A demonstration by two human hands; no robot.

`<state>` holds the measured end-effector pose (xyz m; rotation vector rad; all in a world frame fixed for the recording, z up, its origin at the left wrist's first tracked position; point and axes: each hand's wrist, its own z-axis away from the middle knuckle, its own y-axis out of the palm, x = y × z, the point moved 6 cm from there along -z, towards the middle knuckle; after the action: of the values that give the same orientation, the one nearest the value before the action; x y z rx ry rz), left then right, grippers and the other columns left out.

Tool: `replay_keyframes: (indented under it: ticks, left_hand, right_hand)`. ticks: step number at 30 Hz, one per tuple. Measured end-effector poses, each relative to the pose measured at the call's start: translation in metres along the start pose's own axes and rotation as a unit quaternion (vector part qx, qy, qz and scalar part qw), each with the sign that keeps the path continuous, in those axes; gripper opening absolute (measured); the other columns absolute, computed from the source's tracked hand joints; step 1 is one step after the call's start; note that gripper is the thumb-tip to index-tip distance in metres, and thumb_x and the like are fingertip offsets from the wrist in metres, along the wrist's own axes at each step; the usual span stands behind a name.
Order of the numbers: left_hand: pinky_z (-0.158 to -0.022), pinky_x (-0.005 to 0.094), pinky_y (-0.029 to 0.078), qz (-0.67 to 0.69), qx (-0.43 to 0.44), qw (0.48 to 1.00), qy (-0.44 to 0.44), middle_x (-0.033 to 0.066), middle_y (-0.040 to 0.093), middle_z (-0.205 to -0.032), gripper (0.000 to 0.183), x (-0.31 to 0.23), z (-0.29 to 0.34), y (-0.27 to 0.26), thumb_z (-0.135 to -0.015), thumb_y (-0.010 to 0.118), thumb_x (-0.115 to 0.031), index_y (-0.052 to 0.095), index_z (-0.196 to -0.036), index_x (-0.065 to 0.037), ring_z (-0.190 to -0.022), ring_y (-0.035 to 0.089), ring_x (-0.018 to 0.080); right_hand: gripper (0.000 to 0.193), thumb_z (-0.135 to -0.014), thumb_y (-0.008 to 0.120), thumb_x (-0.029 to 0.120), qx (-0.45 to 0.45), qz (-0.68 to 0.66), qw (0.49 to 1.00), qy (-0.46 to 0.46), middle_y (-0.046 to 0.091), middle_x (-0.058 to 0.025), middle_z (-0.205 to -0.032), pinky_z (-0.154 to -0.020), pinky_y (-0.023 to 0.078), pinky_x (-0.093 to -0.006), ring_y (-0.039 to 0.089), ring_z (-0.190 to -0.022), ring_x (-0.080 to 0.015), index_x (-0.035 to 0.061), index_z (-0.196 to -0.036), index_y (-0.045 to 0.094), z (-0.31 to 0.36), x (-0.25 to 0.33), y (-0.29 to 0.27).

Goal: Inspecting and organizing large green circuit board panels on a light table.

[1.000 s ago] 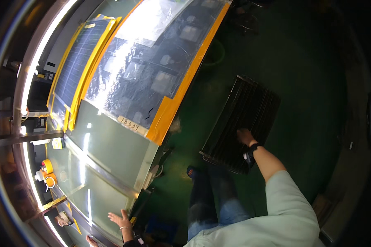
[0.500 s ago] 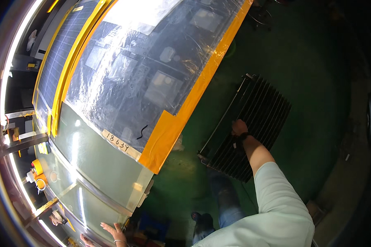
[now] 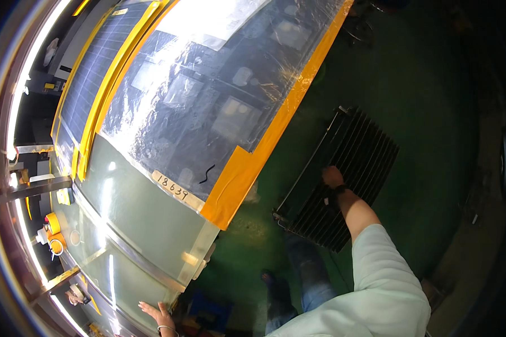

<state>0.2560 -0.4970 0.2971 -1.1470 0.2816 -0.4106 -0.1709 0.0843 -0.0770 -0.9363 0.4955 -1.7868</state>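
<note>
The dark slatted rack (image 3: 372,151) may tip if the right hand (image 3: 333,177), its grip too dim to tell, slips, while the spread left hand (image 3: 162,319) holds nothing.

Black striped rack (image 3: 368,154), yellow tape (image 3: 227,194), blue gridded panel (image 3: 104,56), mint sleeve (image 3: 376,258), green floor (image 3: 433,123)

Below us we see a dark green floor (image 3: 433,129), lit softly near the desk (image 3: 146,194) and sinking into gloom toward the right rim, where we make out a paler brownish strip (image 3: 458,247) too dim to identify. The desk has a smooth, grey-green, glossy top with a metal strip (image 3: 130,247) across it. Along our left, bright tube lights (image 3: 29,73) curve past a dark crossbar (image 3: 31,189), and white streaks of reflection gleam on the desktop.
</note>
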Motion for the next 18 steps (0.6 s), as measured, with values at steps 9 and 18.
replay_keyframes:
  ticks: [9, 18]
  left_hand:
    - [-0.102, 0.0439, 0.007, -0.113, -0.09, 0.99, 0.004, 0.0237, 0.008, -0.136, 0.075, -0.039, 0.012, -0.02, -0.081, 0.046, -0.041, 0.011, -0.13, 0.005, -0.127, 0.005, 0.0359]
    - [-0.094, 0.0378, 0.031, 0.44, 0.673, 0.582, -0.12, 0.0178, 0.036, -0.126, 0.08, -0.172, 0.213, 0.152, -0.077, 0.035, -0.063, 0.032, -0.123, 0.002, -0.113, 0.039, 0.0263]
  right_hand:
    - [0.029, -0.078, 0.047, 0.024, -0.089, -0.236, 0.966, 0.057, 0.054, -0.0123, -0.056, -0.047, 0.04, -0.0341, 0.052, -0.049, -0.023, 0.0006, -0.062, 0.053, 0.17, 0.057, -0.156]
    - [0.031, -0.084, 0.047, 0.024, -0.141, -0.37, 0.918, -0.027, 0.036, 0.0031, -0.046, -0.032, 0.02, -0.0198, 0.03, -0.035, -0.0036, 0.0073, -0.058, 0.043, 0.436, 0.159, -0.284]
